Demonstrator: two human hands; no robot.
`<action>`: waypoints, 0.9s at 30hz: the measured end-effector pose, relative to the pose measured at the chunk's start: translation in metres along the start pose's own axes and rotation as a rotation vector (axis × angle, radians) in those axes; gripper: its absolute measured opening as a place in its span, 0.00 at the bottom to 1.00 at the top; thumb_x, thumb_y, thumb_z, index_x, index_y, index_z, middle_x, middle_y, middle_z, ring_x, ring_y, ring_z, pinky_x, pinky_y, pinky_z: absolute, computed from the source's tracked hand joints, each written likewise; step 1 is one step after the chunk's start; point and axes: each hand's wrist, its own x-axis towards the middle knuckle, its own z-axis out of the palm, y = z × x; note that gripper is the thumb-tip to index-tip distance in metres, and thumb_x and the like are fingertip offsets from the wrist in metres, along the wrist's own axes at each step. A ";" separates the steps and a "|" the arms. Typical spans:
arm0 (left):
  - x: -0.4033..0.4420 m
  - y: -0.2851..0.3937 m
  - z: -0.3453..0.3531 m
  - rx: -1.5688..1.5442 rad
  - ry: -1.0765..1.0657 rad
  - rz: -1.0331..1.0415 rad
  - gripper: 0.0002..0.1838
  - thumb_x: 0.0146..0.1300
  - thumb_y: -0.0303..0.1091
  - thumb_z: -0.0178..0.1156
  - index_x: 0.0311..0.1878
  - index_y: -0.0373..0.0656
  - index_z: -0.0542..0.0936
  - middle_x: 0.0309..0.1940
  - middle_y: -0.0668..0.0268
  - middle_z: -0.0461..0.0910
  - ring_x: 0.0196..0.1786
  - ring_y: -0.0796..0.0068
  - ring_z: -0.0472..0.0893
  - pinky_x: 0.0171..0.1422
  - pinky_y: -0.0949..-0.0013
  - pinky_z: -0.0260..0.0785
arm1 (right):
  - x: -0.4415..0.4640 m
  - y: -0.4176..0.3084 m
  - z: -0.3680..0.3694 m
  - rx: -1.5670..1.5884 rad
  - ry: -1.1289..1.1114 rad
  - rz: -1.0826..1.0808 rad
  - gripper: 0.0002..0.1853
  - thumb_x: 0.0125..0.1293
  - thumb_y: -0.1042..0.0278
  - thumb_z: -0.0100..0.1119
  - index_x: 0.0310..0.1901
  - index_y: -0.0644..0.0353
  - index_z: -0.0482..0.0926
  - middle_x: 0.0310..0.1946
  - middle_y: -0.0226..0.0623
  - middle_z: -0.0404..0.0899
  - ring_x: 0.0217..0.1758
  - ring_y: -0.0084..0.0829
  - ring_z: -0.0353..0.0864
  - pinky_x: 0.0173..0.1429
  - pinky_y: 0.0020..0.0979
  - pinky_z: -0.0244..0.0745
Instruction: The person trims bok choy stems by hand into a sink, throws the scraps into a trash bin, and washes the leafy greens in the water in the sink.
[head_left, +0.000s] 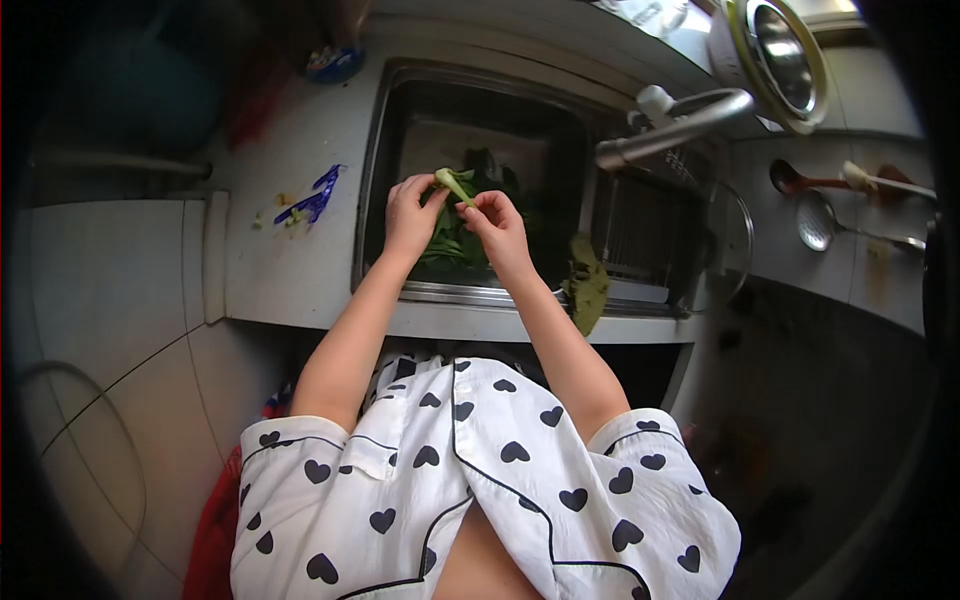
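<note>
Over the sink (372, 200), a pale green stalk of a leafy vegetable (455, 184) is held between both hands. The fingertips of my left hand (408, 218) are closed on its thick pale end. My right hand (497, 232) pinches it a little lower, to the right. Below the hands, dark green leaves (440, 252) lie in the sink, partly hidden by my fingers and wrists.
A curved faucet (675, 130) reaches over the sink's right side. A green cloth (586, 285) drapes over the front edge. On the left counter lie a crumpled blue strip (318, 198) and vegetable scraps (288, 222). A slotted spoon (815, 222) hangs at right.
</note>
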 end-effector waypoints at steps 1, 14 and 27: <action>0.006 0.002 -0.001 -0.055 -0.061 -0.013 0.14 0.59 0.37 0.60 0.45 0.40 0.79 0.41 0.59 0.80 0.47 0.65 0.77 0.51 0.67 0.67 | 0.006 0.003 -0.001 -0.173 0.080 -0.118 0.27 0.60 0.67 0.60 0.60 0.62 0.64 0.52 0.41 0.73 0.55 0.27 0.71 0.57 0.27 0.66; -0.008 0.093 0.049 -0.446 -0.354 0.030 0.12 0.62 0.37 0.59 0.45 0.41 0.76 0.33 0.66 0.80 0.40 0.77 0.79 0.45 0.72 0.68 | -0.030 -0.054 -0.069 -0.394 0.208 -0.269 0.13 0.60 0.68 0.58 0.45 0.63 0.78 0.29 0.36 0.80 0.31 0.21 0.76 0.37 0.25 0.69; -0.011 0.118 0.054 0.487 -0.293 0.651 0.10 0.63 0.36 0.53 0.37 0.39 0.69 0.30 0.56 0.77 0.37 0.53 0.77 0.41 0.52 0.67 | -0.044 -0.075 -0.090 -0.672 0.227 -0.216 0.10 0.55 0.70 0.62 0.38 0.61 0.78 0.32 0.43 0.81 0.36 0.39 0.81 0.40 0.35 0.72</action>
